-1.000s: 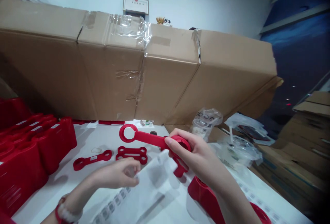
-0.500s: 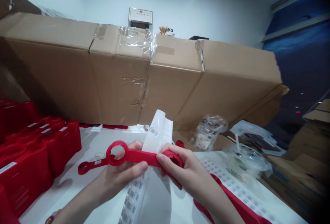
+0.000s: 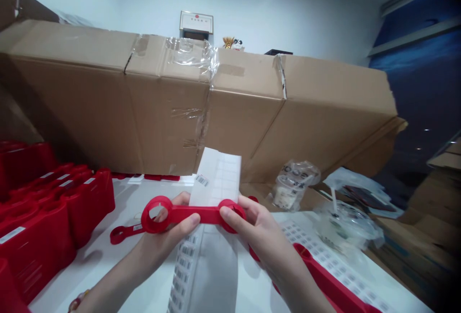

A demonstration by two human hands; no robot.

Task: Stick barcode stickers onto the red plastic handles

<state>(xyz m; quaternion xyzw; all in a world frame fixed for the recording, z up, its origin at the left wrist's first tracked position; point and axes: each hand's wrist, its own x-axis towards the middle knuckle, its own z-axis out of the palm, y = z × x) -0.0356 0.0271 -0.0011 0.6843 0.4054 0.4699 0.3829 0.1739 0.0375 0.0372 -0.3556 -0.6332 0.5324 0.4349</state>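
A red plastic bar with a ring at each end [image 3: 208,215] is held level in front of me. My left hand [image 3: 176,226] grips it beside the left ring, thumb along the bar. At the right ring, my right hand [image 3: 254,222] pinches it with the thumb in front. Behind the bar, a sheet of barcode stickers [image 3: 216,178] stands upright between my hands and hangs down below; which fingers hold it is hidden. Another ringed red bar with a white label [image 3: 120,234] lies on the table to the left of my left hand.
Stacked red pieces with white labels [image 3: 86,202] fill the left side. Right of my right arm lie a sticker sheet [image 3: 324,260] and more red bars [image 3: 327,279]. Bagged cups [image 3: 286,193] stand behind. A long cardboard box [image 3: 173,126] closes off the back of the table [image 3: 144,274].
The red bar has turned to lie more level and shifted slightly left, with both hands still on it. The sticker sheet behind has flattened out and leans a little left.
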